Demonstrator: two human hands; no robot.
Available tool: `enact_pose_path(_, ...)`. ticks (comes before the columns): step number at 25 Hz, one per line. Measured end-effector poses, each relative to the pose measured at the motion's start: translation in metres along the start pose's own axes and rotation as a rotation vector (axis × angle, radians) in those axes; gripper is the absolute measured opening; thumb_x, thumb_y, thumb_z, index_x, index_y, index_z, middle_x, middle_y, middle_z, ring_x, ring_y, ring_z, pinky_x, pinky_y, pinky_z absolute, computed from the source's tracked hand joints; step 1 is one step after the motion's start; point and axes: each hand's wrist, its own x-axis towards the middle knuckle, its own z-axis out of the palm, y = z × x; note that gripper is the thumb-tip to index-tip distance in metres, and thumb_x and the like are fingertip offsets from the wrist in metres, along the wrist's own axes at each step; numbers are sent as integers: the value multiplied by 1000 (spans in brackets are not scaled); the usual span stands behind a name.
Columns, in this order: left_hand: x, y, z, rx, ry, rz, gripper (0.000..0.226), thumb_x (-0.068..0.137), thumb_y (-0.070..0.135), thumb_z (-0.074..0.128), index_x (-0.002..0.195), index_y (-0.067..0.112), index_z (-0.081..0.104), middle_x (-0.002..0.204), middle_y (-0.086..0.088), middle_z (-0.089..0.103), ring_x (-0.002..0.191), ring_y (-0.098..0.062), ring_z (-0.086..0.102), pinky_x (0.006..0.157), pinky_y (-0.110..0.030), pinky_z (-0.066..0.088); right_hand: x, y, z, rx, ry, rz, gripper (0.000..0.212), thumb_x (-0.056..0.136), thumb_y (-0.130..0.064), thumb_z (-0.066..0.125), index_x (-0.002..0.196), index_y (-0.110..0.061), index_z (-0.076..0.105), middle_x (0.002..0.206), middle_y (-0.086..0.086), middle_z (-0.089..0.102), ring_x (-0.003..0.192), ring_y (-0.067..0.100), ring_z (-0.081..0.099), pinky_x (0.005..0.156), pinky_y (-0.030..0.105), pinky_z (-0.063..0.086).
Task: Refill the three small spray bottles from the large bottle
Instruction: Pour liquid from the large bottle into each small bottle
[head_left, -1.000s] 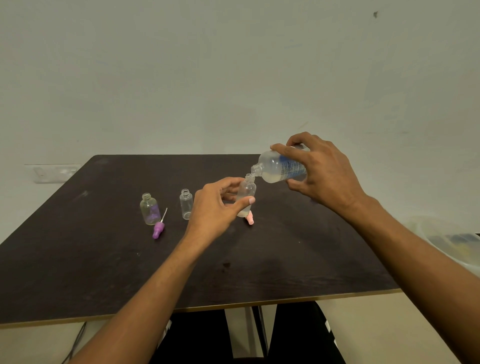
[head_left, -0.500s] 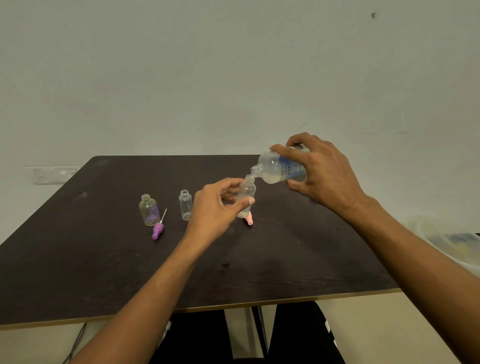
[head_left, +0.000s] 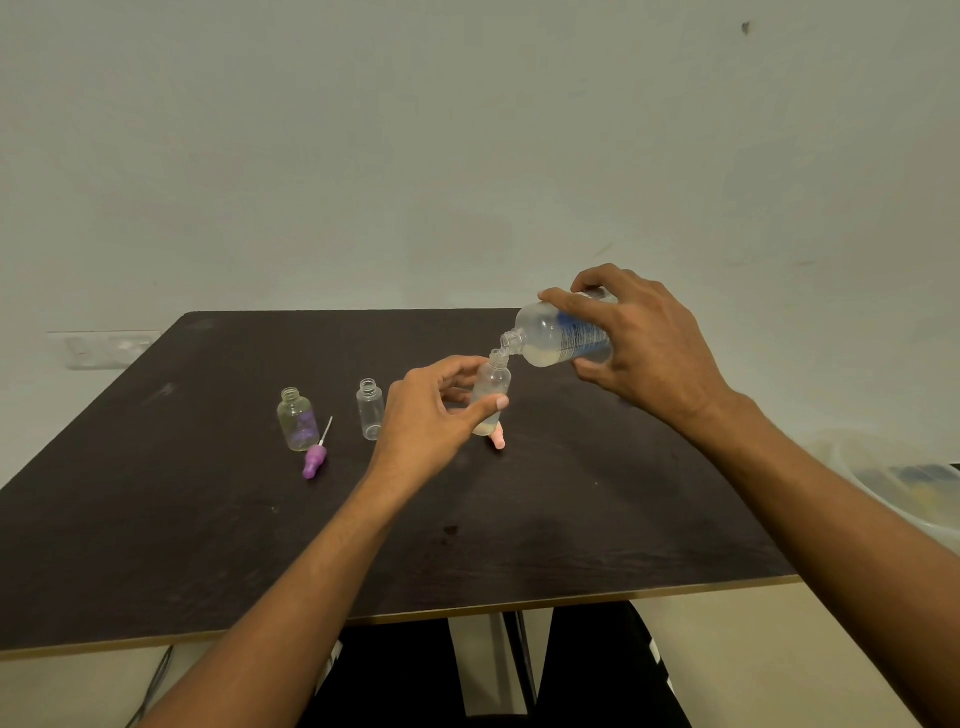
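A person's two bare arms reach over a dark brown desk (head_left: 156, 519) set against a pale wall (head_left: 415, 156).

The right hand (head_left: 649, 348) grips a large clear bottle (head_left: 550, 338) with a blue-printed label. Its fingers (head_left: 566, 301) curl over the top of the bottle and the thumb is underneath. The bottle is tipped almost level, its open neck pointing left and slightly down. Pale liquid lies along its lower side.

The neck meets the open mouth of a small clear spray bottle (head_left: 491, 389), which the left hand (head_left: 431, 410) holds roughly upright just above the desk, near the middle. The left fingers (head_left: 457, 364) wrap around the far side and the thumb presses the near side, so the bottle is clamped between them. A little pale liquid sits in its bottom.

A pink spray cap (head_left: 498, 441) lies on the desk right below the held bottle, partly hidden by it.

To the left, a second small clear bottle (head_left: 370, 410) stands upright with no cap, just beside the left hand. Further left stands a third small bottle (head_left: 297, 418), also uncapped, with purple markings on its side. A purple spray cap (head_left: 315, 457) with a thin dip tube lies on the desk just beside it, on its near right.

A white wall socket (head_left: 98, 349) shows at the far left. A translucent plastic container (head_left: 893, 478) sits off the desk's right edge; its contents are blurred.
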Motion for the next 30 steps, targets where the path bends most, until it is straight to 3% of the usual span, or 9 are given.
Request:
enact_pose_path(15,0,-2,1,2,-8,-4,51,82,39,87,129,29,72,115,13,77,103,1,71,91,-19,58,-1,-1,0,0,-6,-6,75,80,-31,87,148,-34,56,136,3,57,116,27,61,93,39,53)
enact_pose_path(23,0,-3,1,-7,-7,-1,48,82,38,87,128,30,72,113,14,77,101,3,71,90,-17,58,-1,0,3,23,-28,7,75,81,-32,86,149,-38,55,135,-1,56,115,23,60,93,37,53)
enact_pose_path(27,-1,-2,1,-5,-8,1,47,83,38,86,127,32,72,112,15,77,100,5,71,85,-11,55,-3,2,5,113,-66,57,75,79,-33,86,147,-42,55,131,-7,56,109,19,59,82,32,52)
enact_pose_path(30,-1,-1,0,-17,-4,2,46,82,37,87,126,33,72,109,17,77,98,7,71,82,-7,54,-5,1,5,214,-106,102,74,78,-34,86,145,-43,57,128,-9,58,108,16,59,78,36,56)
